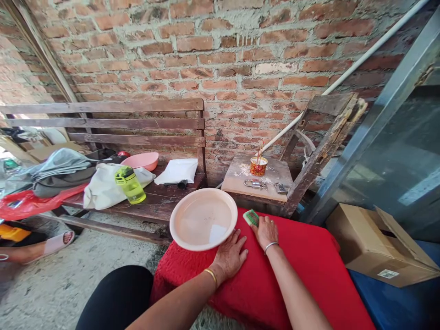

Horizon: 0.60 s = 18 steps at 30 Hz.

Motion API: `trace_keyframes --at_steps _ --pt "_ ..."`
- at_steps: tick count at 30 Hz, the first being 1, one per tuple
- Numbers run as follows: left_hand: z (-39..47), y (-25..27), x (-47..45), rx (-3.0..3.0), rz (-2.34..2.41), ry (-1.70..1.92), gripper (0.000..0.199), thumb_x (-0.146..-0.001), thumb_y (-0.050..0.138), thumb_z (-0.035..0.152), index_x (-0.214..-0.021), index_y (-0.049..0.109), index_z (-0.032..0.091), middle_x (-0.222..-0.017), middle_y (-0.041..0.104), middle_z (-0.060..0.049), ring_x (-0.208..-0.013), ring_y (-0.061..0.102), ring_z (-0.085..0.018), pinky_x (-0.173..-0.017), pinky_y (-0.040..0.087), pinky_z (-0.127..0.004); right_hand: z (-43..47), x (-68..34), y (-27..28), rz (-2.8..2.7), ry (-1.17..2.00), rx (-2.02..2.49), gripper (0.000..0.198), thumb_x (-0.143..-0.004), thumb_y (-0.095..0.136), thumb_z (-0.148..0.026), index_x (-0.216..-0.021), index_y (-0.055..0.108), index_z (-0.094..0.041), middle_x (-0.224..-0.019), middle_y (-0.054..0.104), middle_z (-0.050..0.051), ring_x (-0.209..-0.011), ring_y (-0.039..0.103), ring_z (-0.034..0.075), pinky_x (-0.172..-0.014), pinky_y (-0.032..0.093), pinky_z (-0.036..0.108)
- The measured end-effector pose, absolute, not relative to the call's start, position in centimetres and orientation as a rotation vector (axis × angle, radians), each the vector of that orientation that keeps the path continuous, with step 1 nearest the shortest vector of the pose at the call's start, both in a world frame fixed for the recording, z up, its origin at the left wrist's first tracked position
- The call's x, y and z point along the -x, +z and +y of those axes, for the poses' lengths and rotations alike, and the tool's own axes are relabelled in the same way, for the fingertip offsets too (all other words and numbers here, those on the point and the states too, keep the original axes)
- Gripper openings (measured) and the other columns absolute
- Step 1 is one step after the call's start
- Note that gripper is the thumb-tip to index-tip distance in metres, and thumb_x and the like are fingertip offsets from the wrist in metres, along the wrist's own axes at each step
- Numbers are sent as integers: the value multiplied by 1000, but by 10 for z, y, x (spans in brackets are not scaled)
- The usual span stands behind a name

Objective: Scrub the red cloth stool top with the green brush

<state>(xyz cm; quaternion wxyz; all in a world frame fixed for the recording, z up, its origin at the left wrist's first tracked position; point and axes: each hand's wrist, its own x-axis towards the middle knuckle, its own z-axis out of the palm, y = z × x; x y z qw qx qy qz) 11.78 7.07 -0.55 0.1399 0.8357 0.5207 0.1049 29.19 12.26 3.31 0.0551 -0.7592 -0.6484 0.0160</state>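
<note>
A red cloth [292, 266] covers the low surface in front of me. My left hand [229, 255] lies flat on it with fingers spread, close against the near right rim of a pale pink basin [192, 224] holding water. In my right hand [266, 234] is a scrubbing brush [251, 217], green and white with its bristles showing; the fingers wrap round one end of it. The brush is over the cloth, to the right of the basin. Whether its underside touches the cloth, I cannot tell.
A wooden bench [165, 201] holds a green water bottle [132, 185], a white bag [103, 185] and a pink bowl [142, 160]. Beyond the cloth, a small wooden stand [237, 176] bears a red tin [258, 166] and padlocks [254, 184]. A cardboard box [371, 243] stands right. A person's foot [63, 240] shows left.
</note>
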Motion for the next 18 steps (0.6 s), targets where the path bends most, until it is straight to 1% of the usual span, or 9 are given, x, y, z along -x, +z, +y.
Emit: trace_keyframes --at_steps 5,7,9,11,13,18 --pt "71 -5 -119 -2407 1504 273 53 -97 44 44 -146 50 22 -160 34 -9 -149 27 -28 -123 23 -46 107 -403 38 -1632 -3 2608 50 -96 45 -45 -116 63 -3 -112 63 26 -104 62 35 -82 45 42" --pt "71 -5 -119 -2404 1505 269 54 -97 44 44 -146 50 22 -160 34 -9 -148 27 -29 -123 23 -46 94 -441 40 -1424 -23 2726 55 -96 42 -47 -118 63 -1 -111 62 28 -104 62 38 -80 46 44" --pt "71 -6 -119 -2408 1501 275 53 -97 43 45 -145 50 22 -160 34 -9 -148 28 -28 -123 24 -46 85 -461 41 -1252 -30 2796 58 -96 42 -49 -120 62 0 -113 61 31 -107 62 40 -79 47 45" --pt "72 -7 -119 -2416 1497 287 53 -97 43 45 -145 50 23 -159 34 -9 -147 29 -28 -123 24 -46 81 -457 41 -1227 -18 2799 58 -95 43 -48 -121 62 0 -114 61 31 -108 62 39 -80 47 45" --pt "72 -8 -119 -2418 1495 297 53 -97 43 45 -145 50 23 -159 34 -9 -147 29 -28 -123 24 -46 83 -431 39 -1354 9 2740 54 -95 44 -46 -119 62 -1 -113 62 29 -105 63 37 -83 46 43" --pt "73 -8 -119 -2415 1498 309 52 -97 45 44 -144 51 23 -159 35 -9 -147 29 -27 -123 24 -45 90 -317 30 -1776 81 2429 41 -93 52 -50 -111 64 -15 -112 65 16 -103 63 26 -86 44 33"
